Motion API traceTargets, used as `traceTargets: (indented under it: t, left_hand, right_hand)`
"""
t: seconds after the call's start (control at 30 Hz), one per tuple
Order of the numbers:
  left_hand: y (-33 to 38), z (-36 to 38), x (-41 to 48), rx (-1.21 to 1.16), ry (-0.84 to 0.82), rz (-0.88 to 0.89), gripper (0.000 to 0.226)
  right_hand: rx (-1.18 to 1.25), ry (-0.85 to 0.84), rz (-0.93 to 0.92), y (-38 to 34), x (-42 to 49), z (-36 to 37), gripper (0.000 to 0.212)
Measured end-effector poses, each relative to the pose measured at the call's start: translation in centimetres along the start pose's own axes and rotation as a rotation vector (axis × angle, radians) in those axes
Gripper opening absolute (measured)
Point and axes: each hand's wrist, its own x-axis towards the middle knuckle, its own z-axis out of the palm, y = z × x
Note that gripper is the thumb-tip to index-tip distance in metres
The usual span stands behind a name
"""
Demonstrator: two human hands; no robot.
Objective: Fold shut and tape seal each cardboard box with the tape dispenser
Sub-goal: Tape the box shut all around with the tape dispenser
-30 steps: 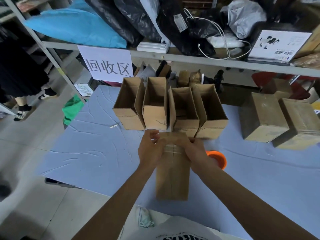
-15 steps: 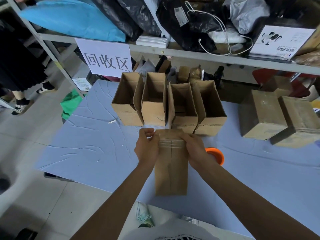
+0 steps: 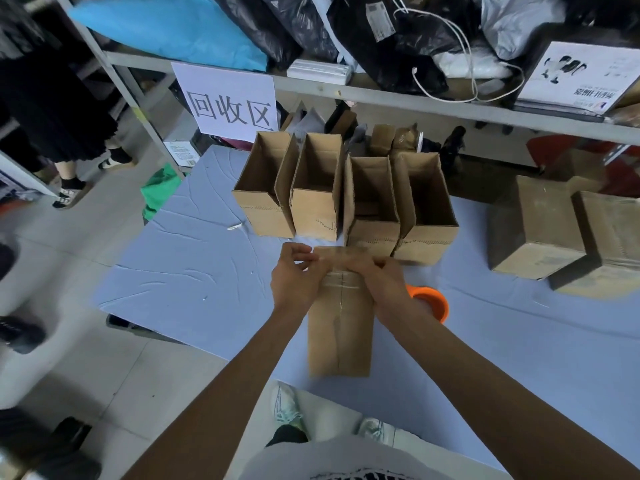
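Two pale shoes (image 3: pixel 287 407) stand on the floor below us, just short of the near edge of the blue-covered table (image 3: pixel 194 285). On that table, straight ahead, one folded-shut cardboard box (image 3: pixel 341 334) lies flat, its long axis running away from us and its centre seam facing up. We hold its far end with both hands. The left hand (image 3: pixel 298 278) is at the far-left corner, fingers curled, thumb and fingertips apparently pinching the end of the clear tape (image 3: pixel 341 278) that crosses the box there. The right hand (image 3: pixel 379 275) has its fingers bent over the far-right end, gripping the cardboard. The orange tape dispenser (image 3: pixel 433 301) rests on the cloth just beside the right wrist, partly hidden by the forearm. Beyond the hands, four open boxes (image 3: pixel 317 195) stand side by side, flaps up, the nearest almost touching the held box. To the right, two closed boxes (image 3: pixel 535 226) sit together. Farther off, a white sign (image 3: pixel 232 102) with printed characters hangs from a metal shelf (image 3: pixel 381 95) carrying bags.
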Motion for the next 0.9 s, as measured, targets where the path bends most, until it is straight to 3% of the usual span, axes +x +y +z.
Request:
traceTargets:
  t: [0.17,0.23,0.27,0.33,0.37,0.47,0.53,0.6,0.7,0.8,0.9]
  left_hand:
    - [-0.6,0.1,-0.8,-0.001,0.001,0.095,0.015]
    - [-0.8,-0.1,-0.9,-0.004,-0.018,0.124,0.011]
    - [-0.8,-0.3,-0.9,-0.001,-0.036,0.141,0.009]
    - [-0.8,-0.6,-0.7,0.027,-0.076,0.178,0.006]
    - [-0.9,-0.7,-0.7,0.038,-0.091,0.191,0.005]
    - [-1.2,-0.8,-0.8,0.059,-0.097,0.204,0.007]
    - [-1.5,-0.9,-1.3,0.065,-0.081,0.215,0.010]
    - [-2.3,-1.2,-1.6,0.029,-0.122,0.257,0.009]
    - [-3.5,-2.2,-2.5,-0.043,-0.222,0.367,0.020]
    - [-3.8,-2.4,-2.7,-0.109,-0.202,0.360,0.027]
    - [-3.7,-1.8,-2.6,-0.124,-0.187,0.376,0.029]
  right_hand:
    - [0.071,-0.014,-0.026,0.3,-0.9,-0.6,0.012]
    - [0.112,-0.039,-0.018,0.6,-0.7,-1.0,0.010]
    - [0.132,-0.054,0.004,0.5,-0.9,-1.1,0.015]
    - [0.168,-0.084,0.050,0.9,-0.7,-1.3,0.048]
    - [0.197,-0.089,0.052,0.9,-0.8,-1.4,0.051]
    - [0.250,-0.103,-0.005,1.1,-1.3,-1.6,0.019]
    - [0.249,-0.103,-0.069,1.0,-2.0,-1.4,0.015]
    - [0.208,-0.109,-0.145,1.4,-2.5,-1.4,0.019]
    - [-0.025,-0.115,-0.355,2.4,-3.3,-1.9,0.055]
    - [-0.264,-0.054,-0.582,3.3,-3.4,-2.1,0.042]
    - [-0.307,-0.035,-0.629,3.2,-3.4,-2.2,0.028]
